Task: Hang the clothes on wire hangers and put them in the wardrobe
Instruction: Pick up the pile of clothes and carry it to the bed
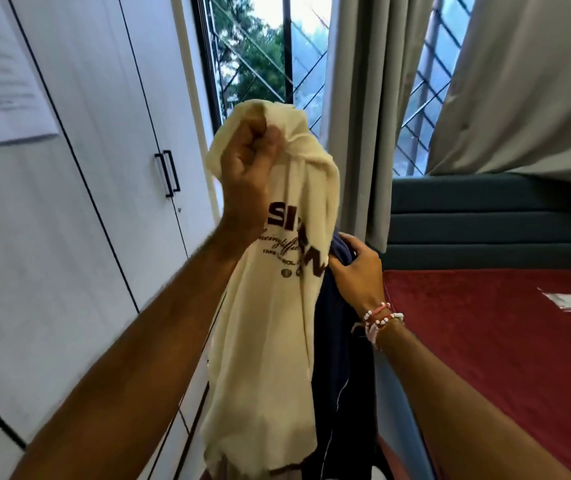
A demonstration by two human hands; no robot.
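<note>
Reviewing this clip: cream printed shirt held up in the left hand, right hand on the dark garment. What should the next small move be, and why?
Probably bring the right hand off the dark garment to the cream shirt and spread it open. The left hand grips it bunched at the top, no hanger is visible, and the wardrobe doors are shut, so hanging looks premature.

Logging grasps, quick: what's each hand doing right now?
Left hand: closed, holding the cream T-shirt up by its top.
Right hand: fingers on the navy garment; grip cannot be told.
</note>
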